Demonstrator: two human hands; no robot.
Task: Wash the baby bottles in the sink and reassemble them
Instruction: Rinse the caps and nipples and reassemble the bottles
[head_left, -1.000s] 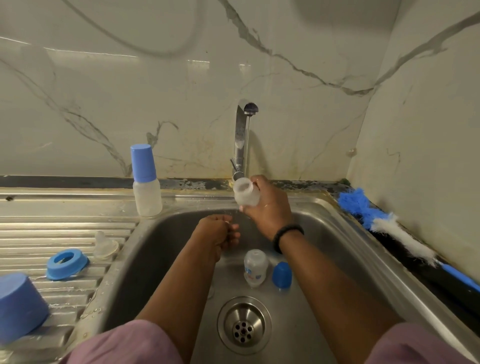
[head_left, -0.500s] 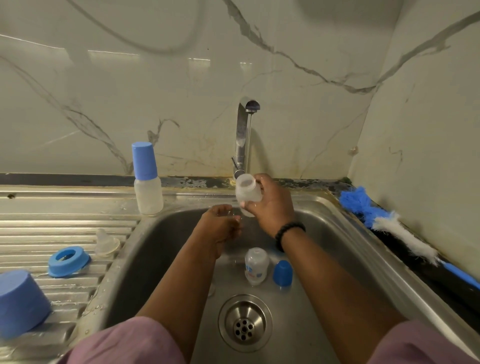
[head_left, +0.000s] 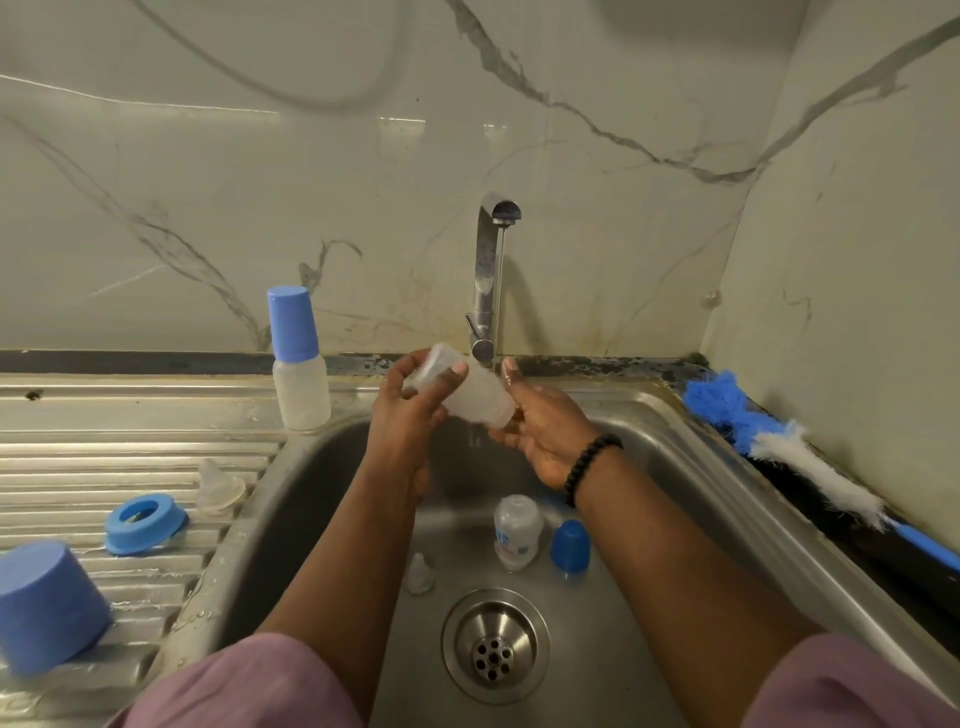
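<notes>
A clear bottle body (head_left: 470, 392) lies tilted between both hands under the tap (head_left: 488, 280), over the sink (head_left: 670, 467). My left hand (head_left: 405, 415) grips its upper end, fingers curled round it. My right hand (head_left: 540, 431) cups its lower, open end from the right. A second clear bottle body (head_left: 517, 530), a small blue cap (head_left: 570, 545) and a clear teat (head_left: 418, 571) lie on the sink floor near the drain (head_left: 493, 647). An assembled bottle with a blue cap (head_left: 298, 358) stands at the sink's back left corner.
On the ribbed drainboard (head_left: 78, 457) to the left lie a blue screw ring (head_left: 145, 522), a clear teat (head_left: 218, 483) and a large blue cap (head_left: 47, 605). A blue and white bottle brush (head_left: 789, 457) lies along the right ledge beside the wall.
My left hand rose from the sink and took hold of the bottle body. The bottle went from upright in my right hand to tilted between both hands.
</notes>
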